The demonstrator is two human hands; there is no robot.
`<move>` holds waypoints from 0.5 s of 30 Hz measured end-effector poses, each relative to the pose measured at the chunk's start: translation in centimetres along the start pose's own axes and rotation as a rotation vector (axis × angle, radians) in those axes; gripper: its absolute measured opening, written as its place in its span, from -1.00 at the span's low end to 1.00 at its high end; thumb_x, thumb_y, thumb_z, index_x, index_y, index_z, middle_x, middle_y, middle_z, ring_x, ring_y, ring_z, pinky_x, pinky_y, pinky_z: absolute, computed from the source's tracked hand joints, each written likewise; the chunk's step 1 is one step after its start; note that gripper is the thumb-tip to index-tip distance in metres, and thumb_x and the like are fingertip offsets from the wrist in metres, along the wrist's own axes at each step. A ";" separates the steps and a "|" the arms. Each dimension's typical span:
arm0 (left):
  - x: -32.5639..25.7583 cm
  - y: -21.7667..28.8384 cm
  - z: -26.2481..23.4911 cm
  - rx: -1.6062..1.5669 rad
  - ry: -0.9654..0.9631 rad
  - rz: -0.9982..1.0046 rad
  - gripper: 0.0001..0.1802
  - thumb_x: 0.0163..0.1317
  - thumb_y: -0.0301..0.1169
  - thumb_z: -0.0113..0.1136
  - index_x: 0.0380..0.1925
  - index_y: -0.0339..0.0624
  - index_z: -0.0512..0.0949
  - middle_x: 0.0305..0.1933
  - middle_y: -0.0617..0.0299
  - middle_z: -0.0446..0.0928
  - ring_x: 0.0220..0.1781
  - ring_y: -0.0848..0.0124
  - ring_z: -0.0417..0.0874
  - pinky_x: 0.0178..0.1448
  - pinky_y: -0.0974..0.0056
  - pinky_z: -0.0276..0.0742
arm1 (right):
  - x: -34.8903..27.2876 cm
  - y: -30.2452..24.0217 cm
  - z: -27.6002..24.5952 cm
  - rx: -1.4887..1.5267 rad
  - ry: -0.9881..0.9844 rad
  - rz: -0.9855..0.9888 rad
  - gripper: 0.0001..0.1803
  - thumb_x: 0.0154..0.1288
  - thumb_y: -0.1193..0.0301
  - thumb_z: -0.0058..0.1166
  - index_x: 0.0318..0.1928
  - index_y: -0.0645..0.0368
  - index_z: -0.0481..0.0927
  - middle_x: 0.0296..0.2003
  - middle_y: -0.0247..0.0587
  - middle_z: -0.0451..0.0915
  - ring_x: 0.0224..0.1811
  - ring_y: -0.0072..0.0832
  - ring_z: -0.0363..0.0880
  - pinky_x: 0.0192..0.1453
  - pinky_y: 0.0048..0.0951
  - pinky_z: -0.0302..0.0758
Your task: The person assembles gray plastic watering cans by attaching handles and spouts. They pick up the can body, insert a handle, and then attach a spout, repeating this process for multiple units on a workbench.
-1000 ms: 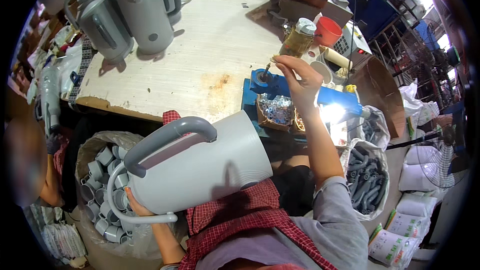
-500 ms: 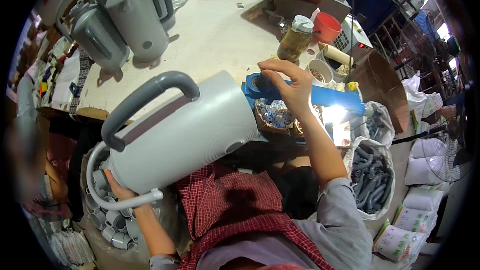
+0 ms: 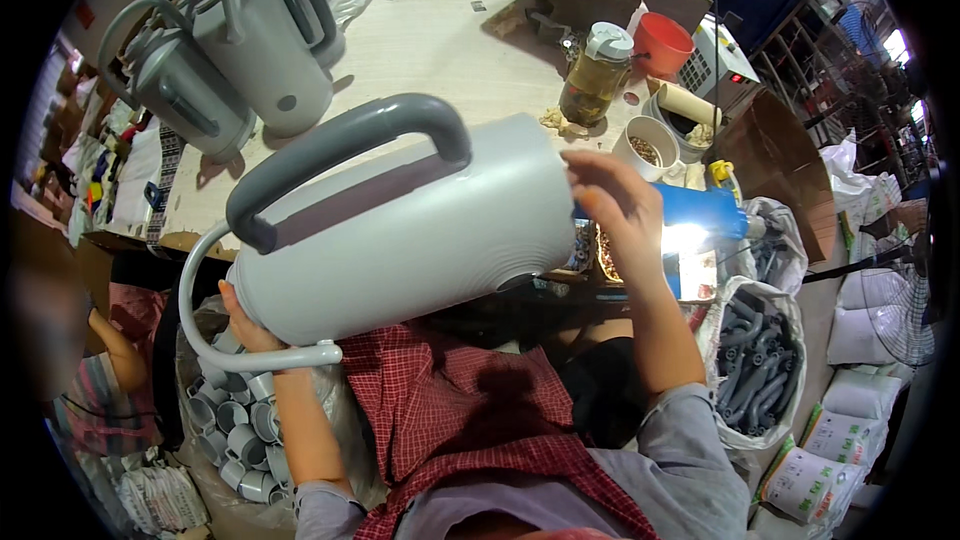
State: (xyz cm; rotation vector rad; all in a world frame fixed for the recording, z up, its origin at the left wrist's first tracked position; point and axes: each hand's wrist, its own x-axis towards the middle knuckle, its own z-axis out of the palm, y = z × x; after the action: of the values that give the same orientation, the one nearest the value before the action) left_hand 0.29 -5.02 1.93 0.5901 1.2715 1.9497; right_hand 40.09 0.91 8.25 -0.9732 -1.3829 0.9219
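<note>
A large light-grey jug [image 3: 400, 230] with a dark-grey side handle and a thin light-grey carrying loop lies tilted across the space before me, its right end higher. My left hand [image 3: 255, 325] supports its lower left end, partly hidden behind the body. Close to the jug's right end is my right hand [image 3: 620, 205], fingers loosely bent and apart; whether the tips touch the jug is unclear. Just behind that hand, a blue cylindrical tool [image 3: 700, 208] with a bright lamp glow on it is partly covered by the hand and the jug.
Several similar grey jugs [image 3: 265, 70] stand at the table's far left. A lidded jar [image 3: 595, 75], a red cup [image 3: 665, 45] and a white cup [image 3: 645, 145] are on the right. Bags hold dark handles [image 3: 755, 365] and grey cup-like parts [image 3: 240, 430]. A co-worker's arm [image 3: 115, 350] shows left.
The jug has moved right and slightly up, covering more of the blue tool. My right hand has come away from the tool's dark knob and lowered to the jug's end.
</note>
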 end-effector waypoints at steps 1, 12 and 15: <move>0.3 -0.5 0.6 0.026 0.004 0.003 -0.39 0.42 0.03 -0.18 0.03 -0.35 0.48 -0.08 0.06 0.59 -0.13 0.34 0.67 -0.14 0.32 0.66 | -0.6 0.2 -0.4 -0.021 -0.018 -0.011 -0.62 0.14 0.46 0.24 -0.02 0.33 0.58 -0.20 -0.20 0.62 -0.18 -0.54 0.56 -0.01 -0.52 0.46; 0.7 -3.4 5.5 0.117 -0.026 0.070 -0.39 0.40 0.05 -0.15 -0.21 -0.36 0.59 -0.32 0.09 0.64 -0.35 0.39 0.69 -0.35 0.34 0.63 | -1.8 1.2 -1.9 0.078 0.068 0.106 -0.59 0.10 0.56 0.26 -0.01 0.39 0.53 -0.19 -0.23 0.59 -0.19 -0.58 0.49 -0.01 -0.54 0.42; -0.2 -2.7 6.9 0.078 -0.009 0.001 -0.40 0.40 0.03 -0.14 -0.20 -0.36 0.59 -0.31 0.09 0.64 -0.33 0.39 0.69 -0.31 0.34 0.63 | -1.6 0.9 -1.6 0.074 0.082 0.118 -0.61 0.09 0.55 0.27 -0.03 0.39 0.54 -0.20 -0.24 0.59 -0.21 -0.60 0.48 -0.01 -0.54 0.42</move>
State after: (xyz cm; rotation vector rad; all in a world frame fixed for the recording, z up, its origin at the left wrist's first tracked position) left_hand 6.10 -0.48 2.23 0.6386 1.3468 1.9030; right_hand 41.73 -0.26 6.89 -1.0335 -1.2247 1.0027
